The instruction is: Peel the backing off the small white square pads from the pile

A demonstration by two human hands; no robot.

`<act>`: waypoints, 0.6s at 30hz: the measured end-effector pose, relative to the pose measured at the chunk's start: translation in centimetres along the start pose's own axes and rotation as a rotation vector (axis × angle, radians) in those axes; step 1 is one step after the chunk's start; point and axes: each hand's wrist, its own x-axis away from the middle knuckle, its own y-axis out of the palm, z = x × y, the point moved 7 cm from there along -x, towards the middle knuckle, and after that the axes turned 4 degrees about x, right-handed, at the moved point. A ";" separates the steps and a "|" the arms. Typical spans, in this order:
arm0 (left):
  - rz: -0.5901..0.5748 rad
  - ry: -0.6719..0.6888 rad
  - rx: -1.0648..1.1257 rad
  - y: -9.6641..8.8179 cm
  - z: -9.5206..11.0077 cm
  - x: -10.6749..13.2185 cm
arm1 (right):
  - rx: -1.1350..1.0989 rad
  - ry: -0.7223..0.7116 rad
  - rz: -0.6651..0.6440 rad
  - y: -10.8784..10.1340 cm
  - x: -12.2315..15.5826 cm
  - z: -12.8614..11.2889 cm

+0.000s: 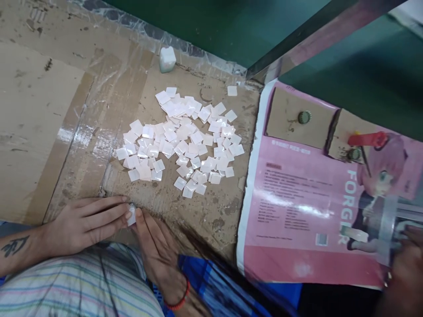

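Observation:
Near the front edge of the cardboard, my left hand [94,219] and my right hand [155,240] meet at their fingertips. Pinched between them is a small white square piece [131,215], mostly covered by fingers. Whether it is a single piece or a stack, I cannot tell. Just beyond my hands spreads a loose pile of thin, pale square pieces [185,136], many of them overlapping. One more pale square [232,90] lies apart at the back right.
A whitish block [167,59] stands near the back edge of the taped cardboard [109,101]. On the right, a pink printed sheet [291,176] bears cardboard pads with bottle caps [304,116] and a red object [368,139]. Another person's blurred hand [406,268] is there.

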 end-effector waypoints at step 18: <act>-0.004 0.027 0.063 0.4 0.1 -0.3 | -0.075 -0.155 -0.192 0.7 0.5 1.0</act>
